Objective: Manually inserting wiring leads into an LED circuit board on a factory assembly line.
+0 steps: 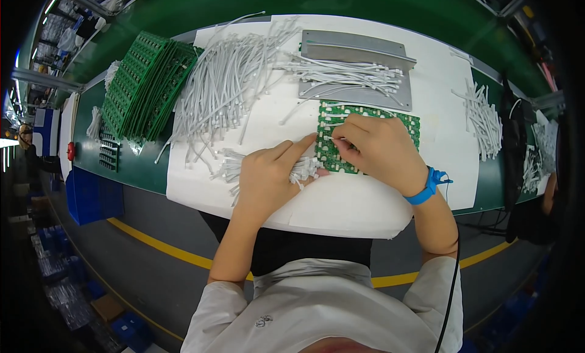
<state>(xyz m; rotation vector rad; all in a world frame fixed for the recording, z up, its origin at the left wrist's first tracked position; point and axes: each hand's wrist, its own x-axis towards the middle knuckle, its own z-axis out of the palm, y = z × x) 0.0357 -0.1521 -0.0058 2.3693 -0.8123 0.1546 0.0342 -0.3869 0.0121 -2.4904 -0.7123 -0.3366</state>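
A green circuit board [324,147] with rows of small white connectors lies flat on white paper in front of me. Over its middle, my right hand [381,147] is closed in a pinch. What sits between those fingertips is mostly hidden; a small white bit shows beside them. My left hand [268,176] is closed around a bundle of short white cables [308,167], whose ends stick out past the thumb. Its index finger stretches to the board's left edge. Several white cables lie across the board's upper part. A blue wrist strap [425,193] with a black cord circles my right wrist.
Behind the board, white cables [359,75] rest on a grey metal plate [356,46]. A large cable heap [225,72] spreads to the left, beside stacked green boards [143,88]. More cables [483,121] lie at right. A blue bin [91,194] sits past the table's left front edge.
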